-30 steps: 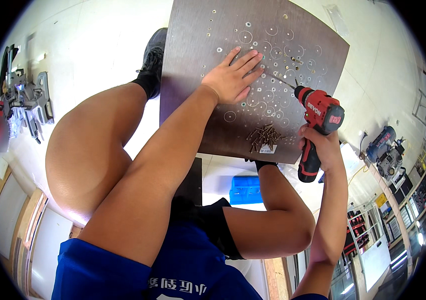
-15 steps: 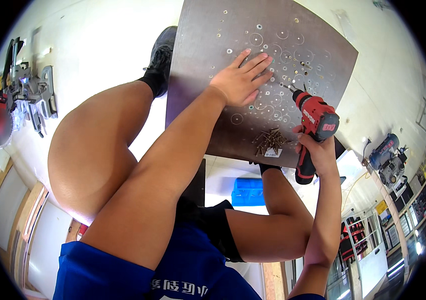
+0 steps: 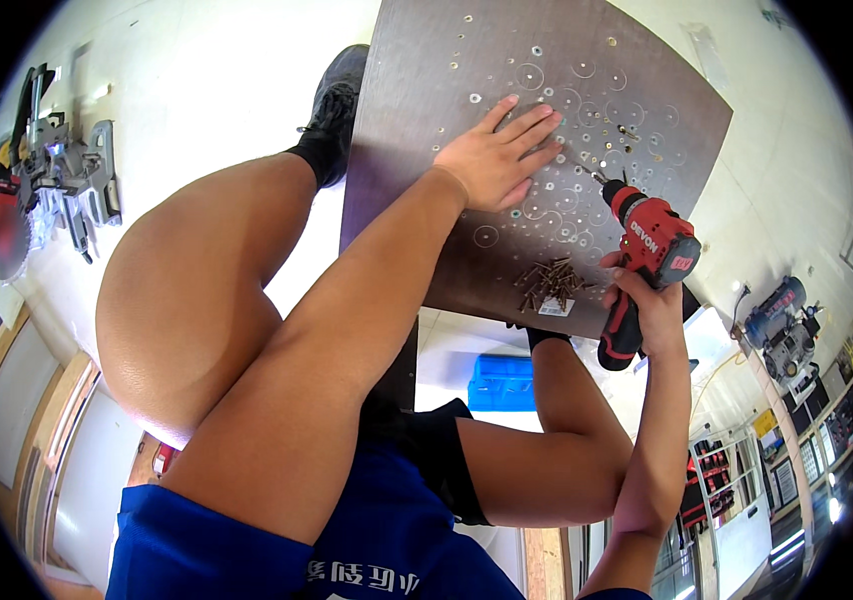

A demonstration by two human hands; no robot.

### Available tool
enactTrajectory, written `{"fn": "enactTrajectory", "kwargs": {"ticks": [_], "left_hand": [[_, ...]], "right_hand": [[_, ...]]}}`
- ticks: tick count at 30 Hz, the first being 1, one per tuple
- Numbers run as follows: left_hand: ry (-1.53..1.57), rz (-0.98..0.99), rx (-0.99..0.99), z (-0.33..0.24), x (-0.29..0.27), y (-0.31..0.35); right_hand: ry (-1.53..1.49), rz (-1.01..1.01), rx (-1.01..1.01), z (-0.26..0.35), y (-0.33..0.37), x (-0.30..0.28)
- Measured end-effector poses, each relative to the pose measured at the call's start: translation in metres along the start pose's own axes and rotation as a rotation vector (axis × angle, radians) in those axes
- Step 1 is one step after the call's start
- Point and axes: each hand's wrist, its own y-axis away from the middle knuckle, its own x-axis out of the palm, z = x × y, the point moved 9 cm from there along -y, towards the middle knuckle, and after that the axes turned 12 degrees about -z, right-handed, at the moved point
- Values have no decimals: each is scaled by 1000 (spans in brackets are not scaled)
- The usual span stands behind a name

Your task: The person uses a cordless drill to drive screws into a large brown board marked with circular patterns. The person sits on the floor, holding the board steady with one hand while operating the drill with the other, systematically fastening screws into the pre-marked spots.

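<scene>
My left hand [image 3: 502, 155] lies flat on a dark brown board [image 3: 407, 130], fingers spread and pointing up to the right. Drilled holes and scribed circles cover much of the board's surface. In my right hand [image 3: 652, 310] is a red and black cordless drill [image 3: 655, 238], gripped by its handle. Its bit points up-left, close to the board right of my left fingers; whether the tip touches cannot be made out. A pile of bronze-coloured screws [image 3: 552, 280] lies near the board's front edge, beside a small white label [image 3: 556, 306].
My feet and legs flank the board, with a black shoe [image 3: 335, 105] at its left edge. A blue case [image 3: 503, 382] sits on the floor below. Saws and tools [image 3: 72, 180] stand at far left, an air compressor [image 3: 782, 325] at right.
The whole view has shifted slightly, so the board and both hands appear a little farther right. My left hand stays flat and the drill stays in my right hand.
</scene>
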Motion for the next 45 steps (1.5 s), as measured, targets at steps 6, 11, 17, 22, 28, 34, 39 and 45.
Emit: {"fn": "enactTrajectory", "kwargs": {"ticks": [6,11,17,22,28,34,39,45], "left_hand": [[17,5,1,-1,2,-2],[62,2,6,-3,7,-1],[24,59,-34,2,8,-3],[4,73,-25,-1,7,-5],[4,56,-26,-1,7,-4],[-15,64,-24,0,6,-3],[-14,59,-23,-2,6,-4],[-25,78,-27,0,5,-4]], "right_hand": [[7,8,45,-1,-5,-2],[147,-64,129,4,-4,-5],[35,59,116,13,-8,9],[52,42,124,10,-6,10],[49,16,116,11,0,10],[30,3,121,13,0,13],[-43,36,144,6,-2,6],[33,68,173,10,-2,6]]}}
